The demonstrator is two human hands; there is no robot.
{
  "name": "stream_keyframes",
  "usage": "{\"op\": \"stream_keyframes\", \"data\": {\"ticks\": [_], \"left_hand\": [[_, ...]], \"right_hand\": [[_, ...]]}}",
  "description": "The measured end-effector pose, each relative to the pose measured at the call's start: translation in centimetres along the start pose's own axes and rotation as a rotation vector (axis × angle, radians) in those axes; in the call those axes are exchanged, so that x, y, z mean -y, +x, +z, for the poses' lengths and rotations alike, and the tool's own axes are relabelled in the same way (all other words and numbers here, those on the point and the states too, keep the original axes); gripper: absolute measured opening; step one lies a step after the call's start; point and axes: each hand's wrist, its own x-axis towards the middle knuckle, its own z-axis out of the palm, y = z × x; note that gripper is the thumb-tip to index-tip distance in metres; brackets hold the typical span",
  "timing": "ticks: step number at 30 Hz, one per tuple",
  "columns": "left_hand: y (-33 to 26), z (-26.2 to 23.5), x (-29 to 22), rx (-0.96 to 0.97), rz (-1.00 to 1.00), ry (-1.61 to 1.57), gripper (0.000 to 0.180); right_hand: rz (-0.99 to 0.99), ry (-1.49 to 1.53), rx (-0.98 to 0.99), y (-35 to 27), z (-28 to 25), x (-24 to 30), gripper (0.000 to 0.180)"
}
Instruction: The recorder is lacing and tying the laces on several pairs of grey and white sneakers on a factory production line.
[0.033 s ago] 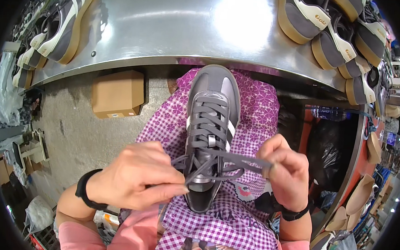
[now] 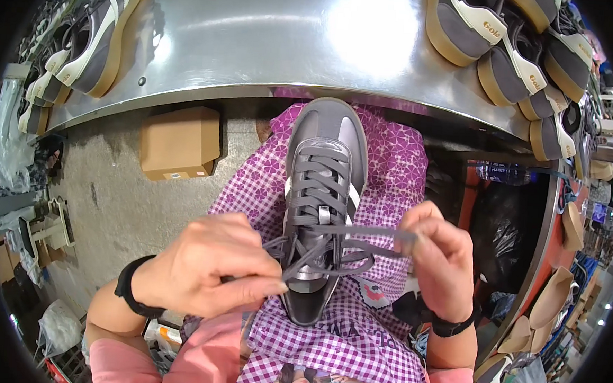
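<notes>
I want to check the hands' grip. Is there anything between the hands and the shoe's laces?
Nothing visible. The left hand pinches one lace end directly, and the right hand pinches the other over the grey shoe on the lap.

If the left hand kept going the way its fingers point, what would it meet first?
Probably the grey shoe on the lap: the left hand points rightward, pinching grey lace beside the shoe's heel end. Depth is unclear; beyond it is the right hand.

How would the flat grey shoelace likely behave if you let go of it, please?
The flat grey shoelace probably flops: it sags in loops except where the right hand and left hand pull it taut. It looks light and unlikely to slip through pinched fingers.
</notes>
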Motion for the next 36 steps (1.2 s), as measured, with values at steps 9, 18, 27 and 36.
{"op": "stream_keyframes", "data": {"ticks": [9,18,27,36], "left_hand": [[-1.3,0.5,-0.8,-0.016,0.159,0.677,0.026],[-0.4,4.1,1.7,-0.429,0.099,0.869,0.034],[-0.4,4.1,2.0,-0.450,0.142,0.832,0.023],[-0.9,5.1,0.0,-0.178,0.107,0.772,0.028]], "right_hand": [[-0.633,-1.182,0.124,0.0,5.3,0.4,0.029],[-0.044,-0.061,0.436,0.1,0.5,1.4,0.017],[-0.171,-0.583,0.436,0.0,2.3,1.5,0.013],[-0.008,0.247,0.296,-1.8,0.5,2.2,0.020]]}}
